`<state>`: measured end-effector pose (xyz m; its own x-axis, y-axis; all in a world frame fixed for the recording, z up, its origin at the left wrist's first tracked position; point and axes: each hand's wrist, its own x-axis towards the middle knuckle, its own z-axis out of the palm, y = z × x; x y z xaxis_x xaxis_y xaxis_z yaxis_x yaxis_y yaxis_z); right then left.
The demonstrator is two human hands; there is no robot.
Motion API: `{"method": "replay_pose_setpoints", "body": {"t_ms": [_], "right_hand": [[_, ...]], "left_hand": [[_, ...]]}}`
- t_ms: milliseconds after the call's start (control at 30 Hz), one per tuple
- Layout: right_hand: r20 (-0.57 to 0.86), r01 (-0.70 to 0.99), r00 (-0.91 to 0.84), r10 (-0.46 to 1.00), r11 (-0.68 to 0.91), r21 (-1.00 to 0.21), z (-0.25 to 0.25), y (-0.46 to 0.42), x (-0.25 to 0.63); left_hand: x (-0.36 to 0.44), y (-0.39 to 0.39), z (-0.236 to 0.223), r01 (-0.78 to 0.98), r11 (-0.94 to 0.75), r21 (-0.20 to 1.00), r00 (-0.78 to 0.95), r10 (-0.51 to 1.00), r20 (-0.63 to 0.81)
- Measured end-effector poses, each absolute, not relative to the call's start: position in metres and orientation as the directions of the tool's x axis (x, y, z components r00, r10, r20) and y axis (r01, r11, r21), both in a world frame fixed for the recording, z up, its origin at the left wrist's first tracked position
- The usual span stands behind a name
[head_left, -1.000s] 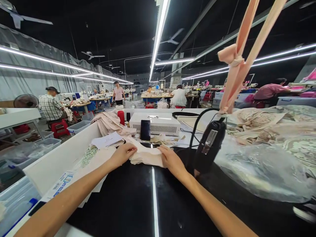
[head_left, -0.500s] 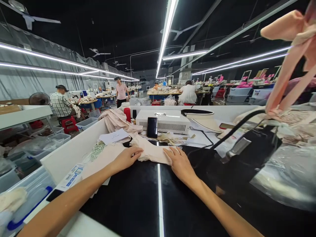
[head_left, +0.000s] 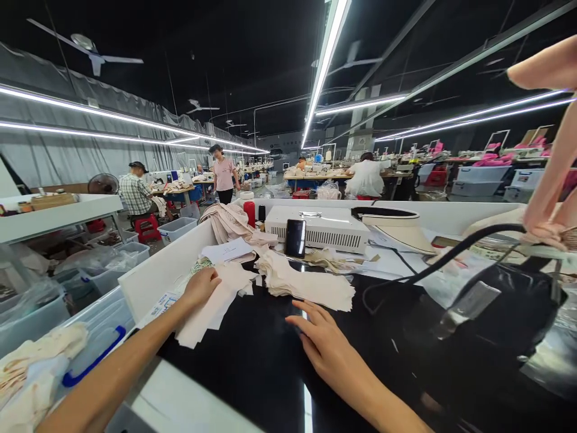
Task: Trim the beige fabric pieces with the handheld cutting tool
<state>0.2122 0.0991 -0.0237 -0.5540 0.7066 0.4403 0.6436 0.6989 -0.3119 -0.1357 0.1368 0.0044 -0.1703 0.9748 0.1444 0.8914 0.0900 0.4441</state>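
Over the left stack of pale cut fabric pieces (head_left: 216, 304), my left hand (head_left: 201, 288) bends its fingers together, pinched at the top piece; the fingertips are partly hidden. My right hand (head_left: 322, 340) is held just above the black tabletop, fingers spread and holding nothing. Just beyond its fingertips lies a second stack of pale fabric pieces (head_left: 311, 282), wider at its left end and layered unevenly. A folded white paper (head_left: 228, 249) rests behind the left stack.
A phone (head_left: 295, 237) leans against a white vented box (head_left: 318, 228). A sun visor (head_left: 396, 228), red thread cone (head_left: 249, 213) and bunched fabric (head_left: 229, 222) stand near. At right are a black cable (head_left: 451, 249) and hanging pink fabric (head_left: 552, 174). Co-workers are farther back.
Both hands have let go of the middle stack. My left hand has moved left onto the other stack; my right hand has drawn back toward me. The view has turned slightly left.
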Motion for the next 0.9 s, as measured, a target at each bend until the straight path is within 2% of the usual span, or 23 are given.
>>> {"method": "replay_pose_setpoints", "body": {"t_ms": [167,300,367,467,567,667,767,900], "right_hand": [[0.356,0.569,-0.563,0.746,0.662,-0.487,-0.022,0.084,0.207],[0.307,0.475,-0.516,0.799,0.566,-0.674,-0.016,0.074,0.201],[0.227,0.374,-0.470,0.853,0.425,-0.824,-0.011,0.070,0.195],[-0.005,0.173,-0.426,0.905,0.076,-0.982,-0.002,0.061,0.183],[-0.226,-0.031,-0.441,0.869,-0.266,-0.963,0.005,0.051,0.172],[-0.354,-0.235,-0.523,0.775,-0.531,-0.814,0.010,0.040,0.167],[-0.342,-0.332,-0.554,0.759,-0.577,-0.746,0.012,0.033,0.168],[-0.244,-0.422,-0.473,0.847,-0.461,-0.781,0.010,0.032,0.175]], "left_hand": [[-0.134,0.133,0.003,0.836,0.081,0.542,-0.203,0.965,0.169],[-0.132,0.127,0.015,0.733,0.029,0.679,-0.201,0.964,0.176],[-0.127,0.122,0.024,0.645,-0.013,0.764,-0.183,0.968,0.170],[-0.112,0.109,0.036,0.444,-0.078,0.893,-0.131,0.980,0.151],[-0.088,0.088,0.046,0.196,-0.107,0.975,-0.030,0.993,0.116],[-0.063,0.066,0.050,0.000,-0.067,0.998,0.086,0.994,0.067],[-0.043,0.049,0.049,-0.106,0.003,0.994,0.177,0.984,0.016],[-0.031,0.037,0.042,-0.139,0.097,0.986,0.245,0.968,-0.061]]}}
